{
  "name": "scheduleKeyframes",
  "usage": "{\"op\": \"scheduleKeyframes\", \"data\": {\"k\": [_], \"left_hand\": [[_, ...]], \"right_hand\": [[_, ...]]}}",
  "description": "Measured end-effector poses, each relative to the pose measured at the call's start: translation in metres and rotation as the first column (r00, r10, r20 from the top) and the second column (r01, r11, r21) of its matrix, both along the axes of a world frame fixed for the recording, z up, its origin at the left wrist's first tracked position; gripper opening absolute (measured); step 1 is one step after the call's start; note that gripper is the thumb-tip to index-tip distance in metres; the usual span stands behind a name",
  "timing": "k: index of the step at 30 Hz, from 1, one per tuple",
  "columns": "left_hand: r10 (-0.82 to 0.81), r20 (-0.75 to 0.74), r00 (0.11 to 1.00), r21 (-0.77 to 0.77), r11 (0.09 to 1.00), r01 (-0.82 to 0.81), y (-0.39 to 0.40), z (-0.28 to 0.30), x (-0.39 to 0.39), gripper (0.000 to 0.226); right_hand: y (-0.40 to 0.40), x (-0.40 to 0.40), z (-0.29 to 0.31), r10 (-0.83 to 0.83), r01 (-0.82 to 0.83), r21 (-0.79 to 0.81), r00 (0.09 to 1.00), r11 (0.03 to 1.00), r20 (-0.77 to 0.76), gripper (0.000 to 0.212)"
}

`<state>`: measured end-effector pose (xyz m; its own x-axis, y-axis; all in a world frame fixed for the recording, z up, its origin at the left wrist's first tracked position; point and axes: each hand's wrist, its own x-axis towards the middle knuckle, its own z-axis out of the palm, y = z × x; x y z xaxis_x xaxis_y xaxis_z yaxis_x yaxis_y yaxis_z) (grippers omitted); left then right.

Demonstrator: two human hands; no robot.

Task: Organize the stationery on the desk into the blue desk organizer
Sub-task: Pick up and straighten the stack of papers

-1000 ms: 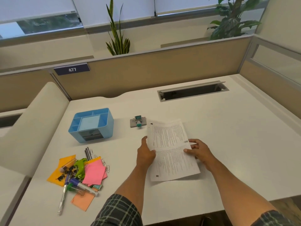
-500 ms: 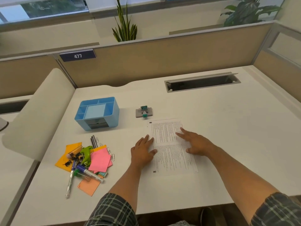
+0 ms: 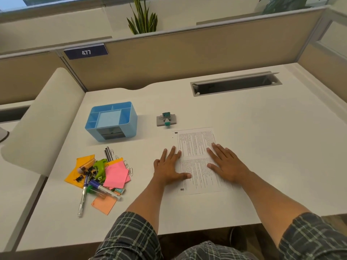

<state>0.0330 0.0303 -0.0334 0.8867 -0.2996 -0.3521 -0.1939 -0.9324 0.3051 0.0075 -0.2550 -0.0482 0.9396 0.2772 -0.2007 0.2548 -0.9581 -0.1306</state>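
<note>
Both your hands lie flat with fingers spread and hold nothing: your left hand (image 3: 170, 170) presses the left edge of the printed sheet (image 3: 197, 160) at centre frame, your right hand (image 3: 226, 166) its right side. The blue desk organizer (image 3: 111, 121) stands empty at upper left, with the stationery pile (image 3: 100, 175) heaped below it at lower left. Reach carelessly into that tangle and the paper clips (image 3: 129, 168) and binder clips (image 3: 84, 172) may scatter, or the white pen (image 3: 82, 200) could roll towards the desk edge.

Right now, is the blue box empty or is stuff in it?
Empty. The blue desk organizer shows bare compartments, while the stationery pile lies on the desk.
</note>
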Motion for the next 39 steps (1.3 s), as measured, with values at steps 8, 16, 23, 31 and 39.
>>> {"op": "scheduleKeyframes", "data": {"k": [8,16,23,31,39], "left_hand": [[0.019,-0.051,0.998,-0.05,0.999,-0.022,-0.002,-0.002,0.001,0.117],[0.041,0.034,0.999,-0.087,0.995,-0.038,0.001,-0.007,-0.001,0.116],[0.038,0.079,0.996,-0.095,0.995,-0.03,0.001,-0.008,-0.005,0.115],[0.013,0.132,0.991,-0.096,0.995,0.0,0.002,-0.004,-0.008,0.108],[0.188,0.385,0.903,-0.181,0.975,-0.126,0.007,0.006,0.022,0.054]], "right_hand": [[-0.004,0.004,-0.008,0.01,-0.01,0.021,1.0,1.0,-0.02,0.069],[-0.001,-0.004,-0.011,-0.007,0.005,0.024,0.996,1.0,0.091,0.066],[-0.002,-0.012,-0.013,-0.017,0.01,0.047,0.989,0.999,0.148,0.064],[0.001,-0.007,-0.008,-0.047,0.026,0.107,0.979,0.994,0.2,0.063],[0.045,0.028,0.009,-0.117,-0.054,0.329,0.87,0.943,0.479,0.034]]}}
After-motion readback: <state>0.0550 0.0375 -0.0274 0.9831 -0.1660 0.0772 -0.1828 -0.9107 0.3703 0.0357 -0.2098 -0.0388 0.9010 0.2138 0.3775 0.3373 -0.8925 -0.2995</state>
